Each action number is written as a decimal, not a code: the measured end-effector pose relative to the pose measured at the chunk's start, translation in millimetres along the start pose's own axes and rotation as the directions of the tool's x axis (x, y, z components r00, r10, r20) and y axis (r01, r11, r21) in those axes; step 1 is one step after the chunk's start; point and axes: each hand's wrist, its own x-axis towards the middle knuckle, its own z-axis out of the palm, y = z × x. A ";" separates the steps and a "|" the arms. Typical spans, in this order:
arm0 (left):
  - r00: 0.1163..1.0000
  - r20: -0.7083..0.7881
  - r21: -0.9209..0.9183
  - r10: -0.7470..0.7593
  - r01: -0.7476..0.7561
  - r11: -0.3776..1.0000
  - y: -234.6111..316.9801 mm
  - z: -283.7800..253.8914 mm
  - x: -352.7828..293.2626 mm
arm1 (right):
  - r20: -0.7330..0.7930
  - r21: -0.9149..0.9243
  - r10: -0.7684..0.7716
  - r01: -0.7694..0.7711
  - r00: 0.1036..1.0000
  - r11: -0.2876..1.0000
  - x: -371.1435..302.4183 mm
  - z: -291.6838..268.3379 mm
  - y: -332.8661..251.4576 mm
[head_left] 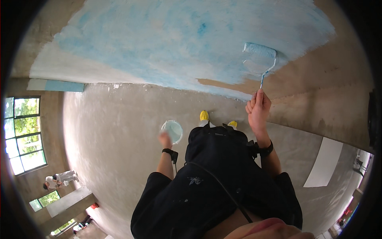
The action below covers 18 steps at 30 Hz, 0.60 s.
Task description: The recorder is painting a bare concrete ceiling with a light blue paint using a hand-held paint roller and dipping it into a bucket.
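A paint roller, its sleeve coated pale blue on a thin, bent metal frame, is held at the blue-and-white wall, its handle clasped by the right hand; the blurred left hand's grip, seen over a bucket, cannot be told.

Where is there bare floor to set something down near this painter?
Bare floor lies left of the bucket, and between the right forearm and the white sheet. The middle is crowded with the yellow-toed shoes, that bucket and the left hand overlapping it. By the painted wall, the right hand and paint roller take up space.
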 end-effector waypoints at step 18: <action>0.994 0.023 0.101 -0.105 0.103 0.990 -4.1 -11.2 -2.5 | -0.132 0.131 0.262 -0.245 0.956 0.961 6.6 -33.7 50.8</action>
